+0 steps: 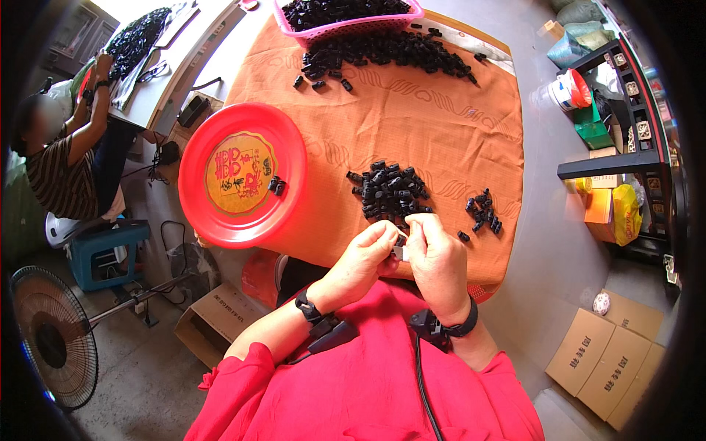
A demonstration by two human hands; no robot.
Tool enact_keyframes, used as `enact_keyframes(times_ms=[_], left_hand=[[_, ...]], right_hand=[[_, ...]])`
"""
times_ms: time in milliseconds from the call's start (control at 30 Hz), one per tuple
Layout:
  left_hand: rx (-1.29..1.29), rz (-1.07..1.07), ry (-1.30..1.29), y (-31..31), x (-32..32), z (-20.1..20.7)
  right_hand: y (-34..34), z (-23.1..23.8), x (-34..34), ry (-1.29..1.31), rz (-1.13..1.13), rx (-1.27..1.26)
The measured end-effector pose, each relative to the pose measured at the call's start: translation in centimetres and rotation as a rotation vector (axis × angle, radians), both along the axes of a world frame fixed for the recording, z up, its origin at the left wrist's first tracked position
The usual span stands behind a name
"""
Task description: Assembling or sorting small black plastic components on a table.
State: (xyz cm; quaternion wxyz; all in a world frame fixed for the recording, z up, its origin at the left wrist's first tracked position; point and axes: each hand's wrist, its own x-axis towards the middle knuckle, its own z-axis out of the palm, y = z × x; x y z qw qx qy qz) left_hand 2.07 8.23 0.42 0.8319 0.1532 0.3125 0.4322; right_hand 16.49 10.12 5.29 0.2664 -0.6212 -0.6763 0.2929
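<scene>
My left hand [368, 253] and my right hand [437, 253] meet at the table's near edge, fingertips pinched close together. Between them is something small, partly dark and partly pale, mostly hidden by the fingers. Just beyond the fingertips lies a heap of small black plastic parts [390, 191]. A smaller group of similar black parts [483, 212] sits to the right of it, with one loose black part [463, 236] beside my right hand. To the left, a round red plastic tray [287, 198] bears a couple of black parts [276, 185].
An orange cloth [331, 140] covers the table. At its far side, a pink basket [353, 28] of black parts stands behind a long pile [382, 55]. A fan [55, 338] and another person [70, 147] are at left; shelving [610, 165] and cardboard boxes [607, 353] at right.
</scene>
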Motion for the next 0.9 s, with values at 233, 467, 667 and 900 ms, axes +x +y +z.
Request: enact_keyframes(times_ms=[233,467,667,900], left_hand=[[-0.005,0.021,-0.021,-0.12,0.03,-0.36],[-0.011,0.012,0.003,0.04,0.11,-0.30],[0.014,0.008,0.048,0.00,0.18,-0.36],[-0.025,0.026,-0.009,-0.08,0.24,-0.54]], right_hand=[[0.07,0.17,0.09,-0.031,0.022,-0.006],[0.17,0.06,0.11,-0.041,0.024,-0.001],[0.23,-0.29,0.13,-0.016,0.011,-0.012],[0.25,-0.37,0.38,0.033,0.011,-0.060]])
